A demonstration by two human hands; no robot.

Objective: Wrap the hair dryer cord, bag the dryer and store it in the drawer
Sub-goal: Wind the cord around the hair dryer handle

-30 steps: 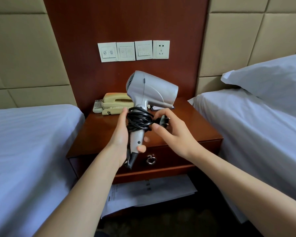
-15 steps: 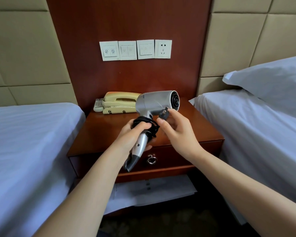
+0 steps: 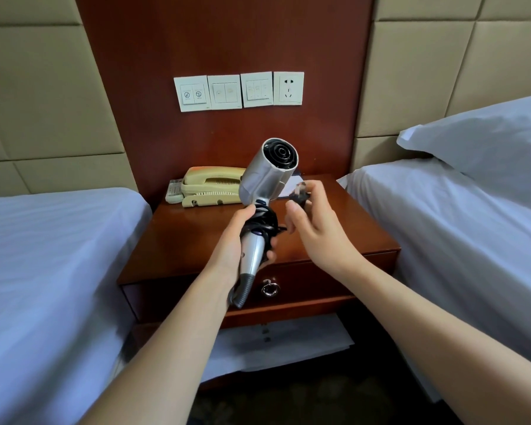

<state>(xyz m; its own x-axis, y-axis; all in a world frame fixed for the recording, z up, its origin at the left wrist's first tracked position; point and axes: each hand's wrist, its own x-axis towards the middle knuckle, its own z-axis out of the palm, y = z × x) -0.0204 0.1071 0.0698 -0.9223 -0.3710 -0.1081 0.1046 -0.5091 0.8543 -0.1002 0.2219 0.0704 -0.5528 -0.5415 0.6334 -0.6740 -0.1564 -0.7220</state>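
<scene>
Tipped upward since half a second ago, the silver plastic hair dryer (image 3: 267,179) points its barrel up and right above the reddish wooden nightstand (image 3: 371,234). The left hand (image 3: 236,243) curls round its steep handle and the coiled black cord (image 3: 262,220). Just right of the coil, the right hand (image 3: 319,228) pinches the black plug (image 3: 299,194), so I judge the loose end must tuck in leftward.

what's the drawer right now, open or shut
Shut: the drawer front lies back under the nightstand top, nothing of its inside showing.
</scene>
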